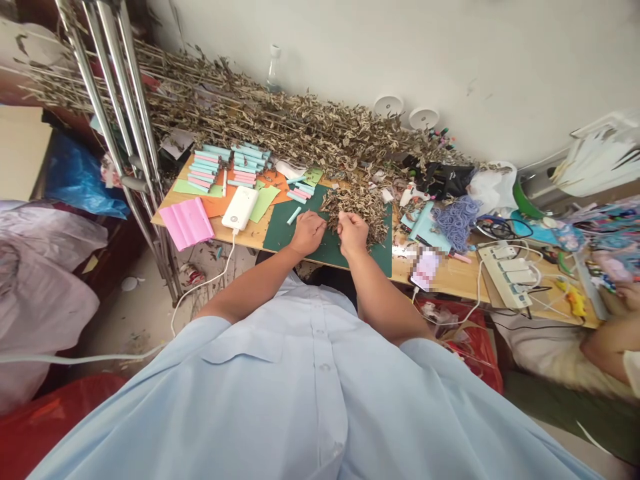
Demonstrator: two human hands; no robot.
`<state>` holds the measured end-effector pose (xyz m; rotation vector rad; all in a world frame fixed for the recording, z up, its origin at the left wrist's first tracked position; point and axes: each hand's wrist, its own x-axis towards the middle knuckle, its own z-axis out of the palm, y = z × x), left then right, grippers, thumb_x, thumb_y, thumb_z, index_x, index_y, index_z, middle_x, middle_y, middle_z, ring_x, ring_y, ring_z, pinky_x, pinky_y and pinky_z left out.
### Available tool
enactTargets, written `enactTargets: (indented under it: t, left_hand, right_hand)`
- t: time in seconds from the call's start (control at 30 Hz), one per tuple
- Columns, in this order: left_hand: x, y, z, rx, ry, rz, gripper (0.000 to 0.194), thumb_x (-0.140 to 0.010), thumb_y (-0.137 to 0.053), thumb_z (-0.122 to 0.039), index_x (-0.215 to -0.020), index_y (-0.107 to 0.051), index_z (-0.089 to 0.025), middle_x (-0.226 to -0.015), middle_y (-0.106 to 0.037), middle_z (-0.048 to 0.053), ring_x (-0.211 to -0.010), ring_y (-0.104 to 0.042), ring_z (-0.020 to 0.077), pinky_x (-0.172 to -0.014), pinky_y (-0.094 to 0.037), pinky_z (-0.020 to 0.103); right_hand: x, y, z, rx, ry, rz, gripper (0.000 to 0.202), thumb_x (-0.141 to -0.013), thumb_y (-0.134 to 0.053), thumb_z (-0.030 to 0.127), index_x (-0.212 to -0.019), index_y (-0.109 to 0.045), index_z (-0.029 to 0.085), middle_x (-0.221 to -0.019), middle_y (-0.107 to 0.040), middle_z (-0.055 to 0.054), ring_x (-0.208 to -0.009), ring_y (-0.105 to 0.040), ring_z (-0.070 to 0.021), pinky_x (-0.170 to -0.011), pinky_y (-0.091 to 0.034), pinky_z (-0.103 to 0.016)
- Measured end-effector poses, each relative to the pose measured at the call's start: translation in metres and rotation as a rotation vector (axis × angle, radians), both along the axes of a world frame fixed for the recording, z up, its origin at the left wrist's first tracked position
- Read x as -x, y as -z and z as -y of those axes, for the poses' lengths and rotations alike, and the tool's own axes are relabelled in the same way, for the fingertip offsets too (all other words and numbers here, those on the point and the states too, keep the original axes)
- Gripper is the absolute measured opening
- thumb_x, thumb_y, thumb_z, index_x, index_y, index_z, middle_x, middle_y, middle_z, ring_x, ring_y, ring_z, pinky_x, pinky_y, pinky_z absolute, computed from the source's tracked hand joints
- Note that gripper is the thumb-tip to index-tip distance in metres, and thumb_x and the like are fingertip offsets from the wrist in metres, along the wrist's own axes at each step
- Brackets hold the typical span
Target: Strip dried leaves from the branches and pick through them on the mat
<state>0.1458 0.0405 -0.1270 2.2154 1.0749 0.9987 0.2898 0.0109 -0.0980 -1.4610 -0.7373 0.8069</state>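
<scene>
My left hand [307, 232] rests on the dark green mat [280, 230], its fingers curled; anything inside them is hidden. Beside it on the right, my right hand [352, 231] is closed at the near edge of a pile of dried leaves [367, 207], and what it holds is too small to make out. A single light blue paper roll [294, 215] lies on the mat left of my left hand. Several blue and pink rolls [300, 193] sit at the mat's upper left. More rolls [204, 169] are stacked farther left on orange and green paper.
A white power bank [240, 208] with a cable lies left of the mat. Dried stalks [280, 120] line the wall. To the right are a phone [426, 268], purple yarn [456, 217] and a power strip [505, 275]. Another person's arm [607, 340] shows at far right.
</scene>
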Motion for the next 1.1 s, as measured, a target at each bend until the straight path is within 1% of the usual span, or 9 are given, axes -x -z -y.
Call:
enactTargets:
  t: [0.13,0.3,0.47,0.6,0.7,0.8,0.93,1.03,1.1]
  left_hand:
    - [-0.001,0.003,-0.001,0.007,-0.045,0.019,0.031,-0.102,-0.048,-0.026,-0.078,-0.066,-0.022,-0.088,-0.069,0.007,-0.101,-0.062,0.0239,-0.097,-0.043,0.043]
    - [-0.002,0.008,-0.002,0.042,-0.145,0.11,0.028,-0.102,-0.049,-0.03,-0.103,-0.076,-0.022,-0.098,-0.075,0.01,-0.108,-0.064,0.0261,-0.102,-0.045,0.045]
    - [-0.002,0.014,-0.007,0.048,-0.152,0.181,0.033,-0.099,-0.049,-0.02,-0.112,-0.079,-0.024,-0.09,-0.076,0.007,-0.099,-0.067,0.0255,-0.098,-0.049,0.044]
    - [-0.002,0.016,-0.011,0.054,-0.161,0.146,0.033,-0.093,-0.051,-0.012,-0.101,-0.08,-0.024,-0.088,-0.075,0.007,-0.097,-0.067,0.0257,-0.096,-0.05,0.044]
    - [-0.003,0.015,-0.011,0.068,-0.212,0.095,0.024,-0.092,-0.058,-0.017,-0.101,-0.079,-0.023,-0.095,-0.075,0.009,-0.103,-0.066,0.0289,-0.1,-0.048,0.048]
    - [-0.005,0.014,-0.011,0.065,-0.235,0.067,0.018,-0.091,-0.063,-0.023,-0.101,-0.078,-0.023,-0.108,-0.074,0.011,-0.113,-0.063,0.0317,-0.106,-0.046,0.052]
    - [-0.006,0.013,-0.011,0.052,-0.246,0.039,0.022,-0.09,-0.062,-0.023,-0.106,-0.076,-0.022,-0.132,-0.066,0.014,-0.13,-0.056,0.0342,-0.115,-0.042,0.056]
    - [-0.006,0.014,-0.011,0.055,-0.241,0.03,0.029,-0.092,-0.057,-0.022,-0.116,-0.073,-0.021,-0.141,-0.061,0.015,-0.137,-0.051,0.035,-0.119,-0.038,0.057]
    - [-0.006,0.014,-0.011,0.066,-0.233,0.043,0.032,-0.094,-0.054,-0.024,-0.12,-0.072,-0.021,-0.143,-0.06,0.016,-0.139,-0.05,0.0352,-0.121,-0.037,0.058]
  right_hand:
    - [-0.014,-0.021,0.008,-0.008,-0.048,-0.07,0.038,-0.079,-0.075,0.056,-0.077,-0.06,0.022,-0.05,-0.051,0.006,-0.042,-0.039,-0.008,-0.04,-0.021,-0.021]
    - [-0.018,-0.035,0.056,0.088,-0.482,0.154,0.027,-0.087,-0.072,0.046,-0.082,-0.073,0.02,-0.056,-0.064,0.001,-0.044,-0.048,-0.0099,-0.044,-0.031,-0.023]
    - [-0.008,-0.009,0.108,0.164,-0.775,0.63,0.013,-0.09,-0.07,0.031,-0.085,-0.077,0.023,-0.068,-0.073,0.0,-0.064,-0.066,-0.0162,-0.066,-0.049,-0.027]
    - [-0.006,0.021,0.126,0.135,-0.846,0.927,0.013,-0.093,-0.066,0.021,-0.092,-0.079,0.022,-0.093,-0.08,-0.005,-0.086,-0.073,-0.0212,-0.081,-0.052,-0.031]
    - [-0.01,0.031,0.132,0.159,-0.863,1.039,0.018,-0.095,-0.064,0.021,-0.104,-0.08,0.021,-0.106,-0.081,-0.008,-0.098,-0.075,-0.0239,-0.089,-0.053,-0.033]
    - [-0.018,0.027,0.134,0.115,-0.766,1.03,0.021,-0.098,-0.061,0.026,-0.106,-0.08,0.025,-0.108,-0.081,-0.005,-0.099,-0.075,-0.0225,-0.09,-0.054,-0.032]
    - [-0.046,0.016,0.126,0.03,-0.335,0.923,0.024,-0.099,-0.057,0.034,-0.101,-0.079,0.025,-0.104,-0.08,-0.005,-0.097,-0.074,-0.0214,-0.09,-0.055,-0.032]
    - [-0.078,0.013,0.115,0.128,-0.061,0.908,0.023,-0.095,-0.059,0.035,-0.098,-0.078,0.023,-0.101,-0.078,-0.008,-0.089,-0.071,-0.0234,-0.088,-0.055,-0.037]
    - [-0.098,0.015,0.109,0.259,-0.004,0.934,0.019,-0.09,-0.063,0.034,-0.095,-0.077,0.022,-0.099,-0.077,-0.009,-0.085,-0.069,-0.0248,-0.087,-0.055,-0.04]
